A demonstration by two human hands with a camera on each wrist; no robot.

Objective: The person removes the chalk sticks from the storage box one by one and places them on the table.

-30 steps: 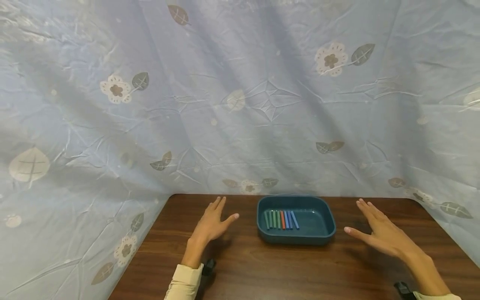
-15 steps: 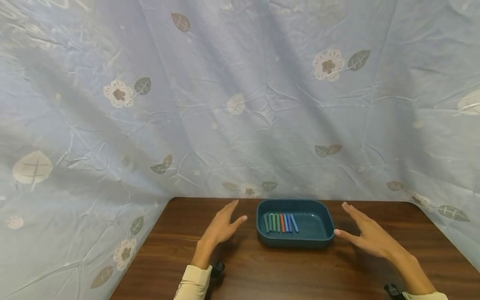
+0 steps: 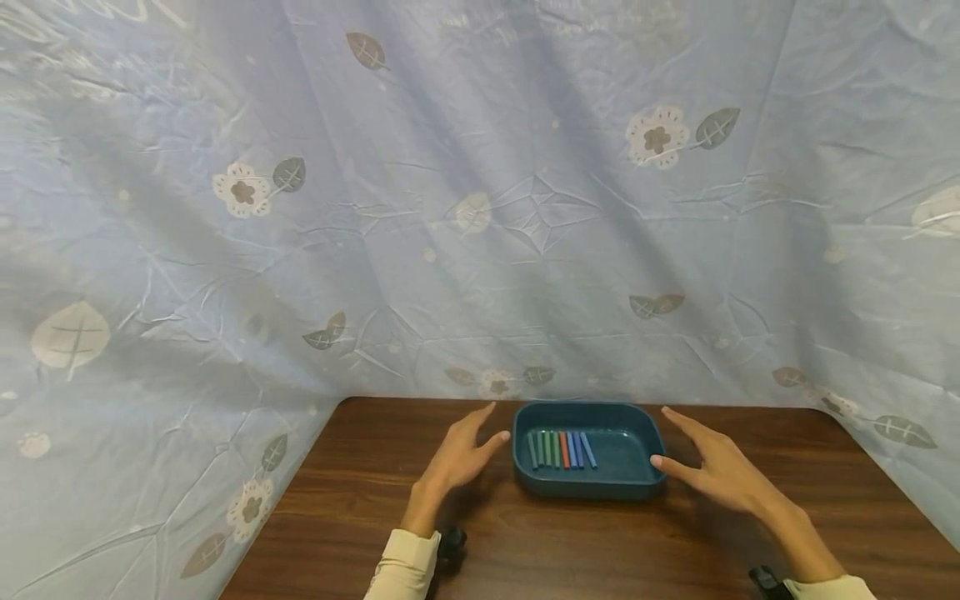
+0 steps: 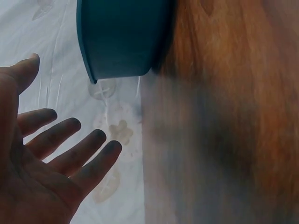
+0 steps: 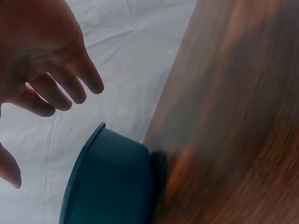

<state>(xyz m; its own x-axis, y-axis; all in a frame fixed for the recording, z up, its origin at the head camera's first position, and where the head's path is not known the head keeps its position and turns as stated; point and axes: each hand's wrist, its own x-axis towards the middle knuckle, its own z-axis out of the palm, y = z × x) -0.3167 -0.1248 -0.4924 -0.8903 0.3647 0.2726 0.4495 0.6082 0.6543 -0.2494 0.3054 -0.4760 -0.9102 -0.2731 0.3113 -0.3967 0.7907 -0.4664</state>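
A dark teal rectangular tray [image 3: 592, 489] sits on the table toward its back edge. Inside its left half lie several thin sticks, a row of green ones [image 3: 547, 450], one orange-red stick [image 3: 565, 450] and some blue ones [image 3: 581, 450]; they look like chalk or crayons. Left of the tray hovers my left hand [image 3: 459, 457], fingers spread and apart from it in the left wrist view. My right hand [image 3: 716, 471] is at the right side, its thumb overlapping the tray's rim in the head view. In the right wrist view, a gap shows between the right fingers and the tray [image 5: 112, 182].
The brown wood-grain table [image 3: 585, 550] has rounded back corners. Behind it and along both sides hangs a pale blue curtain [image 3: 420, 250] printed with flowers and leaves. A dark device [image 3: 452, 543] is strapped at the left wrist, another [image 3: 768, 581] at the right.
Both hands have moved inward toward the tray, the left hand rightward and the right hand leftward. The tray and sticks stay in place, shifting only slightly with the head view.
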